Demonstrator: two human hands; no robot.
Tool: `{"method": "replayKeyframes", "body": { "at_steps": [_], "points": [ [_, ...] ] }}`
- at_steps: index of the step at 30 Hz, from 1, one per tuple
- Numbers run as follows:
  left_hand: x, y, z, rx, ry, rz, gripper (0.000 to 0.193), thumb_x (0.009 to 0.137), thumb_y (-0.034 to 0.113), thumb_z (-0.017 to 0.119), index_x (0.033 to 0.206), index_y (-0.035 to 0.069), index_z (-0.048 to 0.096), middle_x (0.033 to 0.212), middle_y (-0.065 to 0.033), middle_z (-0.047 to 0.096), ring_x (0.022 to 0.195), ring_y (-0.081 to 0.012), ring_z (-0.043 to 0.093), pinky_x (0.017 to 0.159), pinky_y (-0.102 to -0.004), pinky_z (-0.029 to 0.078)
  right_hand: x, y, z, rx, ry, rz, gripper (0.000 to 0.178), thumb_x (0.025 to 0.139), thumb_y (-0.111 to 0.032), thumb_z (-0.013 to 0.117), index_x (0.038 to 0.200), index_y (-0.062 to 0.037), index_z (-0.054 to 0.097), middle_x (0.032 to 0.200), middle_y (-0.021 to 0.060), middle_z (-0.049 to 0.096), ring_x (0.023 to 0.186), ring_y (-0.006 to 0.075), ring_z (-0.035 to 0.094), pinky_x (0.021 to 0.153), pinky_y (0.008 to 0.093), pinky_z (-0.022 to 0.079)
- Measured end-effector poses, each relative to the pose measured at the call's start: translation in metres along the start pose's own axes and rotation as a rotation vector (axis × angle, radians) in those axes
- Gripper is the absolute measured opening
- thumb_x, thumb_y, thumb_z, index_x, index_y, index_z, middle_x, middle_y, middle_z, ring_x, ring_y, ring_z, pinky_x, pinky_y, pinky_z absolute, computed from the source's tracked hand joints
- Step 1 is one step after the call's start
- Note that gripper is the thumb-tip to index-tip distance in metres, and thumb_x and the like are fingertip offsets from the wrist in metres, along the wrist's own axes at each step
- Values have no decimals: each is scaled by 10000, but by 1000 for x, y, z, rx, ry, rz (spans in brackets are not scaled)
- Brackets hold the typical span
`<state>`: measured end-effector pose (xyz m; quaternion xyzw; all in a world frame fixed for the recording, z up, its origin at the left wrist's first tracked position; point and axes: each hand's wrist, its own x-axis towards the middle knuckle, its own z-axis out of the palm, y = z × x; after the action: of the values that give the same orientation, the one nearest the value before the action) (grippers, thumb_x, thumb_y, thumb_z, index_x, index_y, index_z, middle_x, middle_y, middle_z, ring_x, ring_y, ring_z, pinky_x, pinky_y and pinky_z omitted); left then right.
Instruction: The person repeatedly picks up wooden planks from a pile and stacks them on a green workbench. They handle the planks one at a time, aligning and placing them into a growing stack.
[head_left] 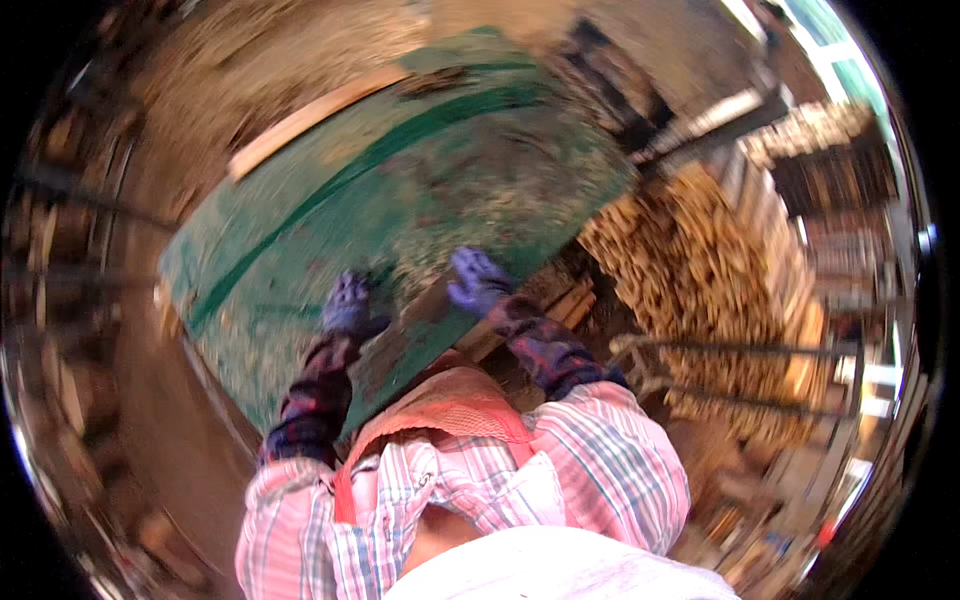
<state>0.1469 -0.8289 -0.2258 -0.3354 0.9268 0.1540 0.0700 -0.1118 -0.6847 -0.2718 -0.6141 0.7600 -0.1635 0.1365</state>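
Both my hands wear purple-blue gloves and are over the near part of a green, sawdust-strewn worktop (270,285). My left hand (350,308) has its fingers stretched forward and its thumb out to the side, holding nothing that I can see. Farther right, close to the near edge, my right hand (480,280) is also open, fingers apart. A dark grey-brown strip (405,345) runs between the hands toward my body; whether it is a board or a worn patch of the top I cannot tell. Motion blur hides whether either palm touches the surface.
A pale wooden strip (315,120) lies along the worktop's far left edge. To the right stands a large stack of cut wood pieces (690,270), with a metal-framed cart or rack (750,348) near it. More stacked wood (835,170) stands behind at the far right.
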Motion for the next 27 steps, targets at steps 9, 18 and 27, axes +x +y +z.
{"method": "replayKeyframes", "body": {
  "at_steps": [9, 18, 27],
  "points": [
    [54, 40, 1, 125, -341, -180, 695, 725, 532, 582, 1219, 44, 553, 1256, -204, 509, 1176, -356, 476, 951, -439, 434, -8, 54, 7, 446, 93, 78, 629, 821, -435, 611, 1285, -33, 474, 1225, 153, 525, 1133, 303, 488, 934, 395, 411],
    [116, 50, -17, -190, -208, -299, 831, 737, 609, 611, 1288, 2, 471, 1311, -257, 465, 1200, -389, 455, 978, -460, 387, 81, 425, -177, 1408, 454, 1080, 498, 885, -325, 620, 1333, -159, 480, 1167, 130, 560, 700, 183, 535, 573, 389, 454],
    [252, 166, -18, 97, -426, -503, 1176, 619, 712, 667, 1379, -95, 272, 1442, -333, 222, 1372, -447, 165, 1139, -454, 147, 209, 669, -252, -92, 510, 708, 578, 932, -231, 506, 1460, -194, 273, 1436, 79, 389, 1227, 232, 466, 1039, 383, 353]
  ]
}}
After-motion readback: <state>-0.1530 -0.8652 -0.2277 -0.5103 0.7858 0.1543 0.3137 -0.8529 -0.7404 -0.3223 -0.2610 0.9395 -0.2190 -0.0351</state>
